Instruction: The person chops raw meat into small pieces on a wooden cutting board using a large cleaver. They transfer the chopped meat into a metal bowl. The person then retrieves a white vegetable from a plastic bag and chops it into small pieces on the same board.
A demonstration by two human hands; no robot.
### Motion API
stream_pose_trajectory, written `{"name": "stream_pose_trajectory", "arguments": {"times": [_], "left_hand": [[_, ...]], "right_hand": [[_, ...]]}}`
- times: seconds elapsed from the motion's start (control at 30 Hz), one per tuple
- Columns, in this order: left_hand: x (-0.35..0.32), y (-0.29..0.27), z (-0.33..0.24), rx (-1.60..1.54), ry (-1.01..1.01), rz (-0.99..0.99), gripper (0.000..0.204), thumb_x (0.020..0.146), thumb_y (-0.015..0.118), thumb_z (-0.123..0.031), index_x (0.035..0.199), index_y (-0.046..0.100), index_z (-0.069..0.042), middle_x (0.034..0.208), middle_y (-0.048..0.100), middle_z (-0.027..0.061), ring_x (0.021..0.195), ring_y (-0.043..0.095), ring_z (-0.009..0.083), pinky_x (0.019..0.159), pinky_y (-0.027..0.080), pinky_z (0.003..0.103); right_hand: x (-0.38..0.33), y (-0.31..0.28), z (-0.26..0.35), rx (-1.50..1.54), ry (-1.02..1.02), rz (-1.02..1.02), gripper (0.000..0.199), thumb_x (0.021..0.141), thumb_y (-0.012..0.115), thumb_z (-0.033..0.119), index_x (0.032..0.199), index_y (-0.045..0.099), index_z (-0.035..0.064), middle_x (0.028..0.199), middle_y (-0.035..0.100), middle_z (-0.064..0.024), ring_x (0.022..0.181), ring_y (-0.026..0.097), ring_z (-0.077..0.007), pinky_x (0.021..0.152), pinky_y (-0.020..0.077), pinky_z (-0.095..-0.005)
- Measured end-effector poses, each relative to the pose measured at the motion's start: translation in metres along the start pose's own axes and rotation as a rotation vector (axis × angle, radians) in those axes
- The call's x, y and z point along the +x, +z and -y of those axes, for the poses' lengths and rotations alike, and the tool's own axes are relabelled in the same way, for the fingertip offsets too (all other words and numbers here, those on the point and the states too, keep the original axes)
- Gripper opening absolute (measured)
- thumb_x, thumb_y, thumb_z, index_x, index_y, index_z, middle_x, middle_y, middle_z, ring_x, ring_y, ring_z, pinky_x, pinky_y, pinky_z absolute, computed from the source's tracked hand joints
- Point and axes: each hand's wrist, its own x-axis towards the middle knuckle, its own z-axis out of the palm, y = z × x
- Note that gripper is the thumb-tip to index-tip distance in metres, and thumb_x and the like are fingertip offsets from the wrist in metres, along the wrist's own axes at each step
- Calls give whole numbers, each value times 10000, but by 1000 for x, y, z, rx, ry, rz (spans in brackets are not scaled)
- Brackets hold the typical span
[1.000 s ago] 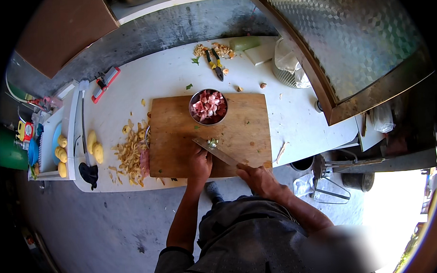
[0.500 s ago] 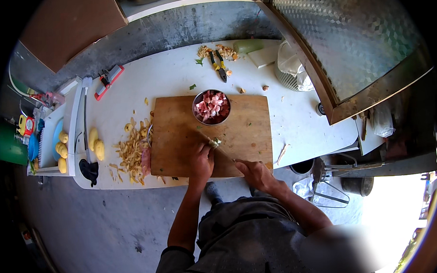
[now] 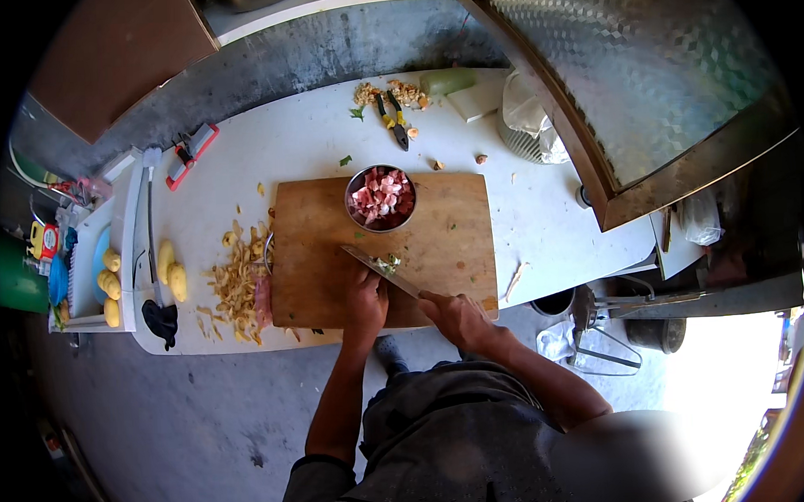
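My right hand [image 3: 462,320] is wrapped around the handle of a kitchen knife [image 3: 403,283], whose blade slants up and to the left over a wooden cutting board [image 3: 313,227]. Close beside the blade, my left hand [image 3: 367,303] rests on the board with its fingers curled down; whatever they may pinch is hidden. Small chopped white and green bits [image 3: 390,262] lie along the blade's far side, some seemingly on it. Toward the board's far edge stands a metal bowl [image 3: 383,229] filled with cubes of raw pink meat [image 3: 382,197].
Peelings [image 3: 235,288] are heaped left of the board, with potatoes [image 3: 174,275] beyond them. Pliers [image 3: 395,127] lie behind the bowl. A bagged bin [image 3: 530,127] stands at the back right, under an open cabinet door [image 3: 645,101] jutting over the table [image 3: 552,237].
The knife blade has turned, showing more of its flat side, and its tip has moved left past my left fingers. My right hand has shifted slightly left. The view has shifted a little.
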Motion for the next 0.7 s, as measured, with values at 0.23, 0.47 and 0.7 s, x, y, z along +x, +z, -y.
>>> {"name": "stream_pose_trajectory", "arguments": {"times": [0.23,0.47,0.7], "left_hand": [[-5,-4,4,136,33,-5,248,864,752,6,1111,732,-2,1082,667,183,1021,638,437,865,538,498],[-7,0,-5,97,-60,-81,243,886,769,-5,1126,733,-12,1109,681,178,1032,660,433,868,553,487],[-14,2,12,82,-12,-6,283,875,746,42,1153,750,-12,1267,696,195,1118,672,440,924,569,470]], "right_hand": [[5,17,-17,169,-102,-194,342,1128,522,337,1154,699,45,959,721,-302,967,677,-537,832,536,-570],[-17,-19,9,193,1,-37,337,1121,550,288,1195,696,-7,930,701,-326,933,672,-541,808,520,-564],[-23,-18,7,185,-55,-29,305,1120,544,267,1174,696,8,888,697,-327,911,682,-536,800,529,-574]]}}
